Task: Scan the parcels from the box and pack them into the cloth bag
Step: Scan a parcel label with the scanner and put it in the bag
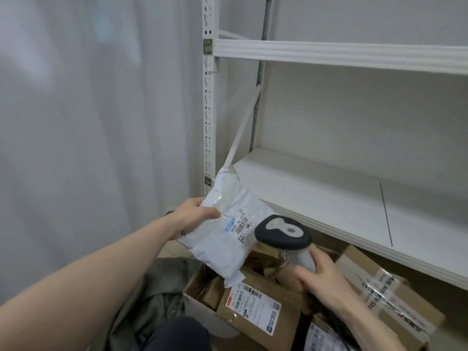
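Note:
My left hand (193, 216) grips a white plastic mailer parcel (222, 239) by its left edge and holds it up above the open cardboard box (200, 304). The parcel's label with a barcode faces me. My right hand (320, 274) grips the handle of a barcode scanner (282, 233), whose black-rimmed head sits close to the right of the label. Inside the box lie brown parcels, one with a white shipping label (253, 307). The olive-grey cloth bag (157, 295) lies crumpled on the floor left of the box.
A white metal shelving rack (342, 203) stands right behind the box, with its lower shelf just above it. A taped cardboard carton (385, 295) sits at the right under that shelf. A pale curtain or wall fills the left.

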